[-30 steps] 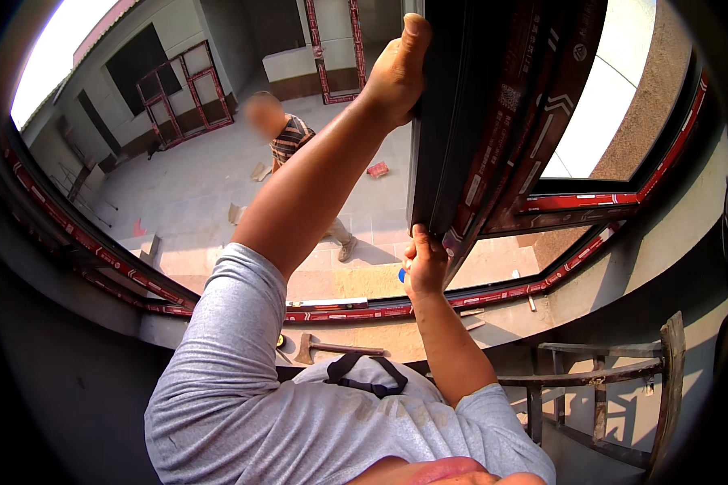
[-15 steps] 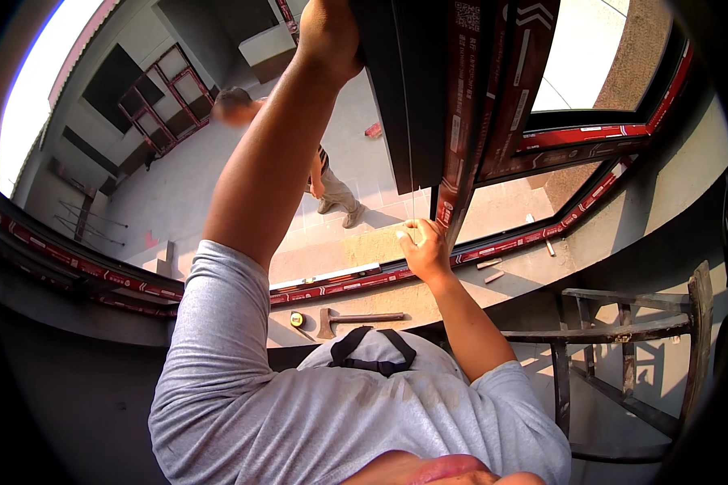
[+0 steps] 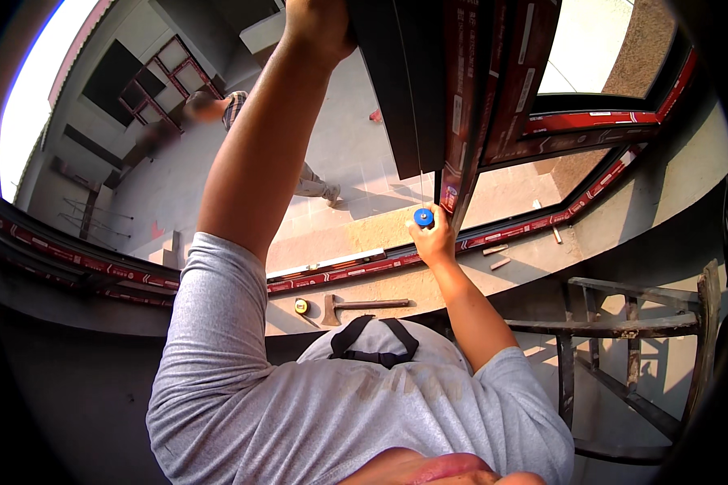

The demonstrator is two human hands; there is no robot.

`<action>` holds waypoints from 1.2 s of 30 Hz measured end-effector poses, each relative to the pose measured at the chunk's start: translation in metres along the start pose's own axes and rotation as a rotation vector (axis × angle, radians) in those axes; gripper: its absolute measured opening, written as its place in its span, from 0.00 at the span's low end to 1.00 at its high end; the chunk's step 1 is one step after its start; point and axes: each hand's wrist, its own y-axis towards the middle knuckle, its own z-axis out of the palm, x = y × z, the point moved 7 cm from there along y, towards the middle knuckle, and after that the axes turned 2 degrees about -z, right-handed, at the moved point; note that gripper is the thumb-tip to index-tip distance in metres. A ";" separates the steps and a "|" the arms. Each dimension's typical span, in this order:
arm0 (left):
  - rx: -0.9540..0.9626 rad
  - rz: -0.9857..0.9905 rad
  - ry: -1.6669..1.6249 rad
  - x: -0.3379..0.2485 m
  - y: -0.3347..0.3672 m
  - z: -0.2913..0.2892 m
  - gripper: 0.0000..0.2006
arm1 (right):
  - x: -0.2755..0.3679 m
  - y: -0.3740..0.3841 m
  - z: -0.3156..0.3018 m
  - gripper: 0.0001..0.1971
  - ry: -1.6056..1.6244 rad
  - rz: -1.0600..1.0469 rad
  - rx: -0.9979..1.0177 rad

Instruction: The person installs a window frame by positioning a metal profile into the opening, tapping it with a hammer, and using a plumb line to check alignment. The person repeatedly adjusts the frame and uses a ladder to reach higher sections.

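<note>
Nearest the camera, a grey T-shirt [image 3: 315, 404] and a grey cap with a black strap [image 3: 378, 342] fill the lower picture; both bare arms reach away from there to an upright window-frame post [image 3: 469, 97], dark, with red protective film.

The right hand [image 3: 435, 241] is closed round a small blue disc [image 3: 423, 217] at the foot of the post. A thin string [image 3: 416, 121] runs from the disc straight up the post's dark face, so this looks like a plumb line held against the frame. The left hand [image 3: 315, 24] is pressed against the post near the top edge of the picture; whether its fingers clamp anything cannot be told, as they are cut off there.

The step in hand seems to be checking the post for plumb; the next move would call for steadying the line and reading its gap to the frame.

Beyond, on the concrete sill, lie a hatchet [image 3: 362, 305] and a yellow tape measure [image 3: 301, 306]. No containers show. Farther off, another person [image 3: 243, 113] walks across a paved floor.
</note>
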 end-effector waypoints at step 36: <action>-0.013 0.101 0.069 -0.004 0.003 0.001 0.36 | -0.016 -0.018 -0.004 0.36 0.116 -0.053 -0.026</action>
